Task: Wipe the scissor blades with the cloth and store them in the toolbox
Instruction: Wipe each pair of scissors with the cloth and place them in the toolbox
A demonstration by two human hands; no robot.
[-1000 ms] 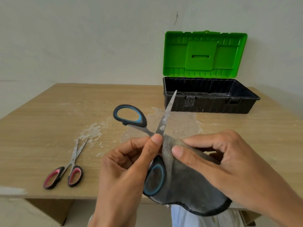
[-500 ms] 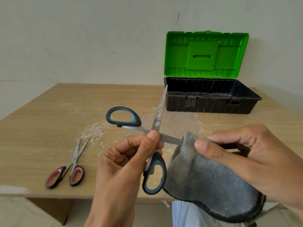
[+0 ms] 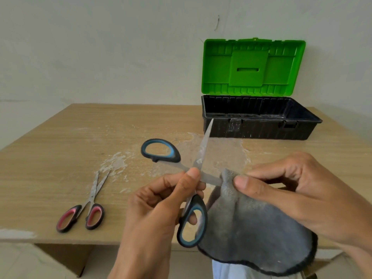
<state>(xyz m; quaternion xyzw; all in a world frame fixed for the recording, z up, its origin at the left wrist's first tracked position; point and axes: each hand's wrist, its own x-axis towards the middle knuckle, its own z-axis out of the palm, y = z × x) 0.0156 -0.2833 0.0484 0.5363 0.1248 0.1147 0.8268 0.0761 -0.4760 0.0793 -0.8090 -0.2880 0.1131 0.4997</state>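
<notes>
While the left hand (image 3: 161, 208) pinches the open scissors (image 3: 202, 153) at the pivot, its grip clamped there, one blade points up and away and the other runs right into the cloth (image 3: 251, 228). The right hand (image 3: 291, 188) has its grip pinched on the cloth around this blade. The open toolbox (image 3: 261, 128) stands beyond both grips; red scissors (image 3: 92, 200) lie left of them on the bench (image 3: 60, 148).

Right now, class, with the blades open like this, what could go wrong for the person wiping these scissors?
The blue scissors are wide open, and the left hand pinches them at the pivot: a slip could nick a finger. The right hand squeezes the cloth round one blade; the edge might bite through. The red scissors lie near the edge of the table and could be knocked off.
</notes>
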